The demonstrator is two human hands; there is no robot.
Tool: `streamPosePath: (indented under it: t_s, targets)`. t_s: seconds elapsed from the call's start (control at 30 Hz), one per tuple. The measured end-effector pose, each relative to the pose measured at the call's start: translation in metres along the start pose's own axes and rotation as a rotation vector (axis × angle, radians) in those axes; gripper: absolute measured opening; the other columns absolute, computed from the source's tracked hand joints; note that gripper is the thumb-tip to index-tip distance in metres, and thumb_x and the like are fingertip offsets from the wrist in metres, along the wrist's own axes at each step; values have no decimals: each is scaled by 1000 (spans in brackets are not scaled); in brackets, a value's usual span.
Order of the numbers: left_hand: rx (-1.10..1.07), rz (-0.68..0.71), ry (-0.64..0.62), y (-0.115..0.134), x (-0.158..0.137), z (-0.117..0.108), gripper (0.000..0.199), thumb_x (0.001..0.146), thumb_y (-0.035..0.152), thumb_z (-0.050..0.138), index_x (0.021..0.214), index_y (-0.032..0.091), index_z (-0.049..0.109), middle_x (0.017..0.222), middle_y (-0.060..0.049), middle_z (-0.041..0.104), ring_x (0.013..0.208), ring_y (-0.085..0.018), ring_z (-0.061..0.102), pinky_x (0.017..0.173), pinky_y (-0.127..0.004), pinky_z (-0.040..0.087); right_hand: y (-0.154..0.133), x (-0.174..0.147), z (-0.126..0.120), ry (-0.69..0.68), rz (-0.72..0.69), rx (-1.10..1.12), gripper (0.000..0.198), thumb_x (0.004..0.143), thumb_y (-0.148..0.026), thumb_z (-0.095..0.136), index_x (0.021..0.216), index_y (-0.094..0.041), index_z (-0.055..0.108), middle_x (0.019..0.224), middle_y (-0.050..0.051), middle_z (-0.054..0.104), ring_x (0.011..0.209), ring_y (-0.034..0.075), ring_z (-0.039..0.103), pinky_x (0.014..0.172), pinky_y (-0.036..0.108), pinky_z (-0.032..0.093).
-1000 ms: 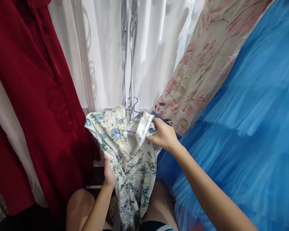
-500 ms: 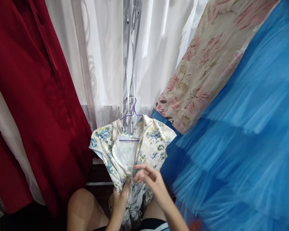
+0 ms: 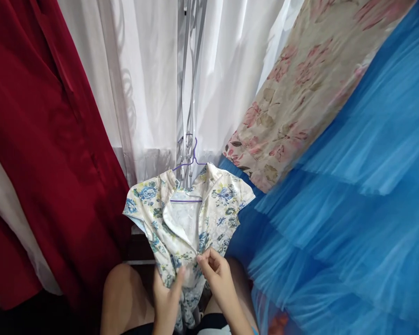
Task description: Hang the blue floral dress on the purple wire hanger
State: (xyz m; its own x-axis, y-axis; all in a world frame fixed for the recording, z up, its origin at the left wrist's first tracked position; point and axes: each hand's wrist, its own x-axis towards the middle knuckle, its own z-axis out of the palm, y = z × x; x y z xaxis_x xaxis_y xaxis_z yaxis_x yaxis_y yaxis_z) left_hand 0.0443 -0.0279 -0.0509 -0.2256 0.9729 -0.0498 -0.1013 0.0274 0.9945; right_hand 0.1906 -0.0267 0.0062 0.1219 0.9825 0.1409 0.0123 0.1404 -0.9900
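The flowery blue-and-white dress (image 3: 178, 244) is on a purple hanger (image 3: 194, 160), low in the middle of the frame. The left hand (image 3: 165, 291) holds its side; the right hand (image 3: 214, 270) pinches its front opening.

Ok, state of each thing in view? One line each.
Blue-flowered garment: on hanger, front open at the neck
Purple hanger: inside the garment, hook up
Right hand: pinched at the opening's lower end
Left hand: at the garment's side, thumb over front; blurred, grip unclear
Red cloth: hanging
White curtain: hanging in folds
Pink-flowered cloth: hanging
Blue tiered cloth: hanging
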Motion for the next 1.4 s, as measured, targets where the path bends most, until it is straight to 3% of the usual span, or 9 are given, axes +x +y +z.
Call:
streamPosePath:
  t_s: [0.1, 0.2, 0.33, 0.57, 0.77, 0.9, 1.0, 1.2, 1.4]
  targets:
    - [80, 483, 356, -4, 1, -5, 64, 76, 40, 72, 130, 29, 40, 138, -15, 47, 130, -32, 48, 108, -46, 41, -1, -7, 1, -12, 85, 164, 38, 79, -50, 69, 63, -22, 50, 49, -5, 44, 45, 12, 34, 47, 26, 23]
    - [229, 695, 119, -7, 2, -1, 38, 81, 29, 69, 115, 24, 54, 117, -11, 60, 111, -27, 60, 97, -41, 49, -2, -15, 9, -55, 154, 293, 37, 79, -49, 70, 64, -20, 53, 47, -4, 49, 42, 9, 33, 45, 24, 21]
    - [237, 625, -239, 0, -1, 20, 13, 92, 23, 53, 102, 21, 60, 94, -4, 67, 89, -20, 66, 79, -29, 52, -7, -20, 13, -121, 152, 298, 35, 80, -48, 70, 68, -17, 57, 47, -3, 55, 39, 6, 35, 42, 22, 19]
    - [397, 658, -322, 16, 10, 21, 16, 79, 7, 52, 70, 20, 48, 69, 1, 51, 63, -13, 52, 61, -23, 41, -44, 18, 5, -79, 210, 322, 34, 75, -39, 72, 58, -17, 53, 42, -4, 50, 34, 4, 29, 38, 23, 13]
    - [580, 612, -373, 14, 11, -2, 24, 68, 0, 48, 65, 20, 36, 64, 4, 39, 53, -10, 42, 53, -22, 33, -138, 111, 16, -123, -3, 377, 21, 68, -32, 73, 66, -14, 63, 45, -7, 42, 39, 5, 29, 40, 23, 15]
    - [550, 602, -420, 17, 13, -10, 19, 75, 3, 51, 68, 20, 46, 67, 2, 48, 56, -11, 49, 56, -23, 38, -167, 136, 29, -51, -102, 369, 19, 68, -32, 70, 67, -15, 62, 48, -5, 49, 40, 6, 35, 41, 22, 20]
    - [468, 675, -450, 49, 33, -11, 11, 88, 14, 54, 88, 21, 63, 85, -2, 63, 73, -15, 60, 70, -25, 47, -163, 125, 35, -41, -197, 290, 16, 74, -30, 66, 69, -17, 59, 48, -5, 53, 40, 8, 39, 42, 22, 25]
    - [294, 925, -277, 185, 93, 15, 35, 98, 26, 48, 132, 25, 58, 96, -5, 69, 81, -16, 64, 75, -27, 49, -159, 105, 31, -23, -328, 195, 17, 83, -26, 60, 69, -20, 53, 48, -6, 53, 41, 9, 42, 45, 22, 30]
    - [442, 1096, -295, 241, 108, 47, 20, 96, 29, 52, 90, 19, 68, 77, -2, 66, 73, -16, 62, 68, -26, 45, -133, 120, 26, 38, -422, 46, 20, 85, -34, 61, 74, -21, 50, 53, -6, 47, 48, 10, 39, 49, 23, 29]
